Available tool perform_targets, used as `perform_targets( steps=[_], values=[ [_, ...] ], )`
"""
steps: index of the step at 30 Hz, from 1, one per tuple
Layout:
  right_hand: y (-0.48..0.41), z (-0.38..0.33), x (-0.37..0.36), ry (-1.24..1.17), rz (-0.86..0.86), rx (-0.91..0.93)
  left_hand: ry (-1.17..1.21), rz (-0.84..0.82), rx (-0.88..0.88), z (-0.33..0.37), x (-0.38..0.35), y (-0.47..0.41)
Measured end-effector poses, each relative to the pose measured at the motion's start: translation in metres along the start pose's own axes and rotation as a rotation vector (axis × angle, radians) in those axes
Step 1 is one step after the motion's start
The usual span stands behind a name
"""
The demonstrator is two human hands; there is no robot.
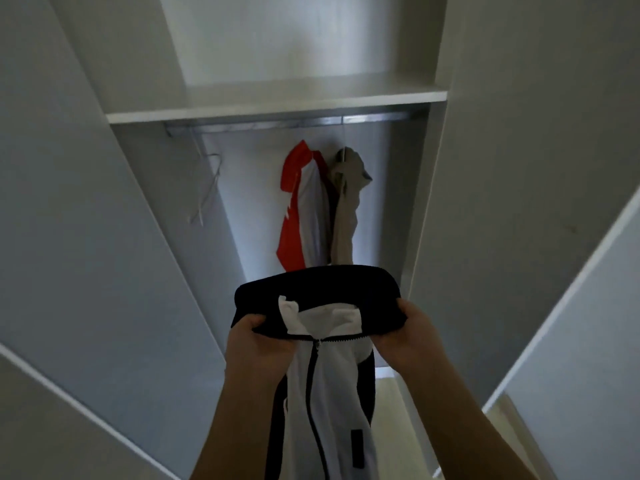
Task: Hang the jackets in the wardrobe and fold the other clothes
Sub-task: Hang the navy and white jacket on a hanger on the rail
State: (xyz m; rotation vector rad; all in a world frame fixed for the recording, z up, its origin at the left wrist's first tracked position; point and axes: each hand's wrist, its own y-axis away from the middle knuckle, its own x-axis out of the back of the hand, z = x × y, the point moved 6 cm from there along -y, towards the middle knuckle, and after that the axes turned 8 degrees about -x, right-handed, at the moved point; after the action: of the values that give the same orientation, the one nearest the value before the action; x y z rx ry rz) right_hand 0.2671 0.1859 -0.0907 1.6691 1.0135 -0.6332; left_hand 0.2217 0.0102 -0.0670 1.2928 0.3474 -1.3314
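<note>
I hold a black and white zip jacket [325, 382] up in front of the open wardrobe. My left hand [258, 344] grips its dark collar on the left side, and my right hand [412, 336] grips the collar on the right. The jacket's body hangs down between my forearms, zipped part way. Inside the wardrobe a red and white jacket [304, 209] and a beige jacket [346, 202] hang from the metal rail [287, 123]. An empty wire hanger [207, 188] hangs at the rail's left end.
A white shelf [277, 105] runs above the rail. The wardrobe doors stand open at the left [86, 237] and right [571, 306]. Pale floor [398, 427] shows below the jacket.
</note>
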Motion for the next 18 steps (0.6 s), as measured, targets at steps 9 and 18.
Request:
perform_targets(
  steps=[9, 18],
  values=[
    [-0.127, -0.021, -0.071, 0.227, 0.039, -0.005, 0.146, 0.09, -0.109, 0.067, 0.005, -0.083],
    [-0.289, 0.04, -0.213, 0.543, 0.009, -0.156, 0.144, 0.088, -0.127, 0.163, -0.009, -0.199]
  ],
)
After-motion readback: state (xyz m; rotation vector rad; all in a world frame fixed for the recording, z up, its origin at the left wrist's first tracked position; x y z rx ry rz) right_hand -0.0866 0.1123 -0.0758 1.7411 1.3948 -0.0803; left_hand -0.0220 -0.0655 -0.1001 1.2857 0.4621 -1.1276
